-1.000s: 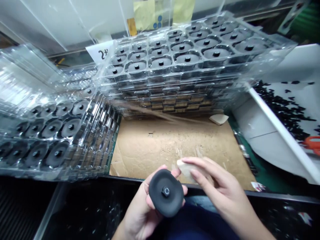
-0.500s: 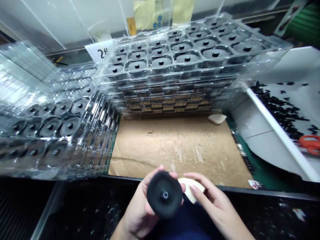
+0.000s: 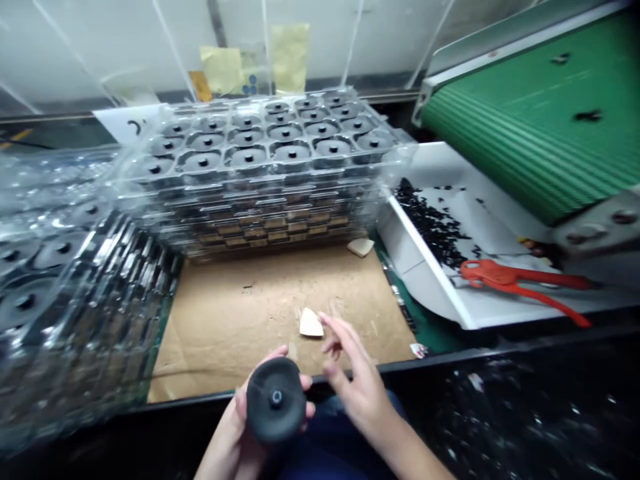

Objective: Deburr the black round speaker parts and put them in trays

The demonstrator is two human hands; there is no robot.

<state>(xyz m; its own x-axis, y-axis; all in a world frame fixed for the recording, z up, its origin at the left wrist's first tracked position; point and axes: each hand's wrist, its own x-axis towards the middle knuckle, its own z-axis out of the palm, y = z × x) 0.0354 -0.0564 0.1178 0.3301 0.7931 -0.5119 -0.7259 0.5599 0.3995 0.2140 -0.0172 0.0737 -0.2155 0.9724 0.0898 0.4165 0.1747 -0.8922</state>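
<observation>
Near the front edge of the cardboard, my left hand holds a round black dished part with a short hollow stem at its centre; the fingers wrap round its rim. To the right of it, my right hand has its fingers apart and holds nothing. Just beyond its fingertips a small cream wedge-shaped pad lies on the cardboard sheet. Another cream pad lies at the back right of the sheet.
Clear plastic trays of similar black parts are stacked behind the cardboard, with more trays at left. At right stands a white bin with small black pieces and red-handled cutters. A green conveyor belt slopes beyond it.
My right hand has let go of the cream pad, which now lies on the cardboard. The left hand still holds the black part. The view has swung to the right.
</observation>
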